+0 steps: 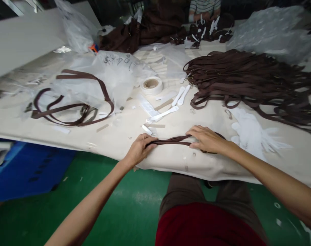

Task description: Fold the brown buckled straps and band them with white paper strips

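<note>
A dark brown strap [172,140], folded into several layers, is stretched between my hands near the table's front edge. My left hand [140,148] pinches its left end, fingers closed round it. Over the right part lies my right hand [206,138], gripping the layers between thumb and fingers; a loop of the strap shows past that hand. Just beyond my left hand are a small white strip [146,129] and a long white tie piece [164,113]. A heap of white strips [250,131] lies right of my right hand.
A large pile of brown straps [247,78] covers the right side. Loose straps [75,119] lie at left by a plastic bag [114,71]. A white tape roll [151,86] sits mid-table. Behind are brown bags [155,27] and a person in a striped shirt [205,7].
</note>
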The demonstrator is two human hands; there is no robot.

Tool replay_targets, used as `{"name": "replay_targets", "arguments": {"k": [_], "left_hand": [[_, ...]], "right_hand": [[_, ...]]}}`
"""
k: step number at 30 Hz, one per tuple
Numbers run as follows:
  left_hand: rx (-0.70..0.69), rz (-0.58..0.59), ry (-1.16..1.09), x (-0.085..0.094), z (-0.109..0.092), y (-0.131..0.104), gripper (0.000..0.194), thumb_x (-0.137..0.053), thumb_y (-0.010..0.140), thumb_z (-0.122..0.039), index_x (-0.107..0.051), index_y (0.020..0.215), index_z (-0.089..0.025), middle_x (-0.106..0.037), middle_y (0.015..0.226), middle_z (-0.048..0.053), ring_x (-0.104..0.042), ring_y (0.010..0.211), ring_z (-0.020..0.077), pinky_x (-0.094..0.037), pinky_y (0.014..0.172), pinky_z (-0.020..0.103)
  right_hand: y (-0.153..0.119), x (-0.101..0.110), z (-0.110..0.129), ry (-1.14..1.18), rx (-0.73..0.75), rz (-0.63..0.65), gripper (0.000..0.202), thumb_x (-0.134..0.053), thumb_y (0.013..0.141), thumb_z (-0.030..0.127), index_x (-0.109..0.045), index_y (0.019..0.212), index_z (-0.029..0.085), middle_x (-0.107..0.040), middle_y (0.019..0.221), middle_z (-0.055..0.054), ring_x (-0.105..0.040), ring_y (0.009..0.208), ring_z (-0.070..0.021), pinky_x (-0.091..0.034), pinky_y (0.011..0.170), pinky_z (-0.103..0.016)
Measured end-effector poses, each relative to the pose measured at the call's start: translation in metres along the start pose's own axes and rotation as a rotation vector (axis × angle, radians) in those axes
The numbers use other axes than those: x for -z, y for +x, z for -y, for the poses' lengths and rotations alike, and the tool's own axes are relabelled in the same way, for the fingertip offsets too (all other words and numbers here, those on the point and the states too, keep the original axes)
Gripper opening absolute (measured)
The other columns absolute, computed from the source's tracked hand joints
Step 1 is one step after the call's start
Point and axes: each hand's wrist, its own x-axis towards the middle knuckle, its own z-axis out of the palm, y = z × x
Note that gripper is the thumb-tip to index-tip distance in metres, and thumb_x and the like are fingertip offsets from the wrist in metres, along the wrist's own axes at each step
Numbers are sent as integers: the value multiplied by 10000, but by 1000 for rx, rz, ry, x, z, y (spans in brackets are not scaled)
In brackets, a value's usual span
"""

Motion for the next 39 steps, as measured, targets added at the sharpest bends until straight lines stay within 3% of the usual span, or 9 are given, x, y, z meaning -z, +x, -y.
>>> {"name": "replay_targets", "arguments": {"k": [4,13,17,22,27,31,33,35,39], "left_hand": [[-29,35,-7,-4,1,6,365,-477,978,-417,-698,1198,-229,-585,895,48,-586,906,220,-518,861,357],[-98,23,20,-9,-10,1,431,-393,1006,-372,-612,1340,-210,-579,988,94,-531,969,241,-488,898,395],[-68,48,-7,-7,-9,2,387,-414,996,-334,-672,1255,-205,-584,964,85,-551,960,231,-505,872,369],[-127,16,59,-12,-20,-4,352,-420,997,-297,-677,1218,-202,-599,957,82,-579,941,215,-526,843,342],[-244,-22,155,-27,-44,-12,328,-425,986,-226,-659,1215,-209,-606,958,92,-575,901,215,-532,805,345],[-292,-31,212,-36,-51,-13,331,-419,976,-188,-643,1216,-225,-597,951,84,-564,885,216,-527,783,347],[-290,-19,221,-38,-51,-12,343,-407,970,-176,-635,1220,-234,-591,955,75,-558,881,210,-524,779,339],[-279,4,227,-37,-50,-10,350,-399,960,-167,-637,1207,-239,-592,958,67,-555,876,205,-519,782,334],[-271,52,235,-35,-50,-6,351,-395,945,-163,-648,1177,-234,-608,980,76,-552,884,223,-509,795,358]], "right_hand": [[-6,14,-7,-102,57,110,279,-608,901,239,-625,1174,181,-590,1180,-99,-548,1077,-253,-407,917,-375],[-18,17,2,-221,22,85,150,-546,925,155,-687,969,183,-619,1037,-93,-559,999,-236,-391,830,-343],[-12,19,16,-356,-107,64,254,-488,890,64,-706,854,190,-671,970,-116,-599,985,-258,-383,809,-361],[-18,12,29,-379,-353,47,356,-405,886,48,-678,1066,186,-738,857,-141,-691,813,-255,-414,666,-330],[-19,9,36,-266,-609,-95,346,-368,940,148,-673,1102,147,-732,928,-192,-710,844,-307,-463,666,-358],[-12,1,37,-166,-734,-205,393,-379,998,380,-687,1058,142,-702,1028,-187,-687,908,-303,-489,729,-366],[-10,-6,35,-167,-687,-253,323,-406,995,317,-678,1055,155,-685,1039,-164,-663,949,-278,-488,745,-338],[-11,-14,32,-178,-510,-275,291,-395,966,145,-668,1062,176,-671,1036,-136,-630,989,-247,-481,779,-315],[-16,-26,23,-64,-112,-295,497,-382,892,0,-542,1317,202,-666,1085,-100,-592,1041,-221,-470,888,-334]]}}
